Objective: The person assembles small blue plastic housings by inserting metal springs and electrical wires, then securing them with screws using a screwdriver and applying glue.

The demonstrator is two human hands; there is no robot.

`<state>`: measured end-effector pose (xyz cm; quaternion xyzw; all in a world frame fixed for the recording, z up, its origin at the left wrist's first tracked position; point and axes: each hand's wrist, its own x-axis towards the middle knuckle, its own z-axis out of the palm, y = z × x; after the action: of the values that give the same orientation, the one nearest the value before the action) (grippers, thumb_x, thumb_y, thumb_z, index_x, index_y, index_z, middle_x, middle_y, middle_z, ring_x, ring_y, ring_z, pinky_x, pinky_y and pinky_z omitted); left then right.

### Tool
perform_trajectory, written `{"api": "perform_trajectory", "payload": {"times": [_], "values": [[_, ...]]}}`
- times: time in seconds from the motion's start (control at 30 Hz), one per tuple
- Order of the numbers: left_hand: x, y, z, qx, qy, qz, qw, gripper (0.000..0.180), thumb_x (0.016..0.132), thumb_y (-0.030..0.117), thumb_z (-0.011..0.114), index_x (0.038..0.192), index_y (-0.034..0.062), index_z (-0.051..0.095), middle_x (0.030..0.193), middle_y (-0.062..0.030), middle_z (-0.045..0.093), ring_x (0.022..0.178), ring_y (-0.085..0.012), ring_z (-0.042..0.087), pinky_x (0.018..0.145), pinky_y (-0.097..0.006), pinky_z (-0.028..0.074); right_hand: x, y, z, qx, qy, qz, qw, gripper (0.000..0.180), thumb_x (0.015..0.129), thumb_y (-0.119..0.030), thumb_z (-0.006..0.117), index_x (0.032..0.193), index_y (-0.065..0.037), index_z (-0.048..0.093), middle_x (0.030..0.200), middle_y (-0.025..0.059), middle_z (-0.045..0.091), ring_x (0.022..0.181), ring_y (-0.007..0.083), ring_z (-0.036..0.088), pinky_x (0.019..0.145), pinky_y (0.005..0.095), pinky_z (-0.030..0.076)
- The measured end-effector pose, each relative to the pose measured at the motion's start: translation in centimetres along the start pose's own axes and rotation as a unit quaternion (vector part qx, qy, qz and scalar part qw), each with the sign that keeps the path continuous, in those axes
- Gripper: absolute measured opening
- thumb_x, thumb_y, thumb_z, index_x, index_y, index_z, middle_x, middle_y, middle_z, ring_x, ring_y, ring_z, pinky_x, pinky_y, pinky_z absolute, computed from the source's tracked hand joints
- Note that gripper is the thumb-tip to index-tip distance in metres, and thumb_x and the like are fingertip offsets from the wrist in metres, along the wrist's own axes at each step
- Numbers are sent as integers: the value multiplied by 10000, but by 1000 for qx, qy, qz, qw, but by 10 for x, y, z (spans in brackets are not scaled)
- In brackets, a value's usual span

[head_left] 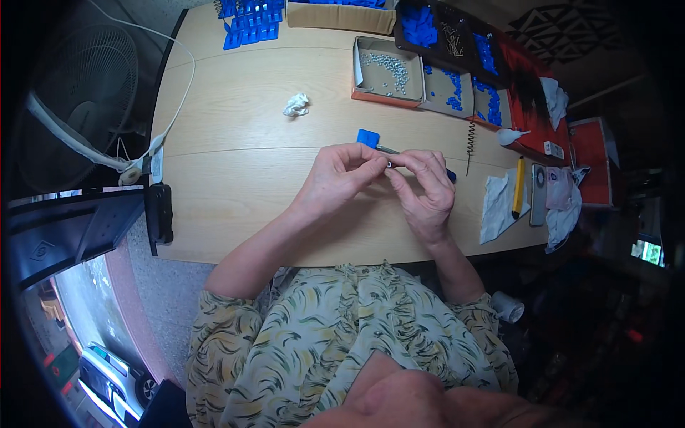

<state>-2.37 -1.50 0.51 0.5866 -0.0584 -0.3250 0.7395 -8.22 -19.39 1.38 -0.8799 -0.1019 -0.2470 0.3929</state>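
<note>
My left hand [335,178] and my right hand [428,196] meet over the middle of the table, fingertips pinched together. Between them is a small shiny metal piece [389,165], too small to make out fully; both hands appear to grip it. Just beyond my left fingers shows a flat blue plastic piece [368,138]. A thin metal rod [387,149] runs from near it toward my right fingers, which hide its far end. Beside my right hand a dark blue end of something [451,175] peeks out.
Cardboard trays hold small metal parts [389,71] and small blue parts [453,89]. Blue plastic pieces [253,28] lie at the far left. Crumpled white tissue [296,105], a black coiled spring [470,139], a yellow cutter [518,187] and a phone [538,196] lie about.
</note>
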Motion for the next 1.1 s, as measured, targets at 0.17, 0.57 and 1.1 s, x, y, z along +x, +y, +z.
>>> {"api": "perform_trajectory", "payload": {"times": [0.17,0.57,1.1], "values": [[-2,5,0,5,4,8,1000,215,1001,156,684,1091,-31,740,950,-47,748,868,-74,664,803,-233,535,0,1,1,12,6,2,1000,266,767,7,833,1014,-50,753,952,68,696,882,243,628,806,368,473],[-1,8,-1,53,49,42,996,207,898,133,810,1055,-2,791,851,-65,770,722,-64,658,626,-224,533,1,2,-6,-109,-8,-113,987,293,741,8,826,1021,-11,742,953,74,694,861,248,638,813,392,463],[-26,1,-11,56,26,-42,997,201,895,108,778,1033,-37,790,872,-76,775,772,-70,678,708,-213,542,-11,4,-11,-57,-58,-193,978,371,737,-36,839,1089,1,728,988,81,696,901,238,649,854,422,469]]}}
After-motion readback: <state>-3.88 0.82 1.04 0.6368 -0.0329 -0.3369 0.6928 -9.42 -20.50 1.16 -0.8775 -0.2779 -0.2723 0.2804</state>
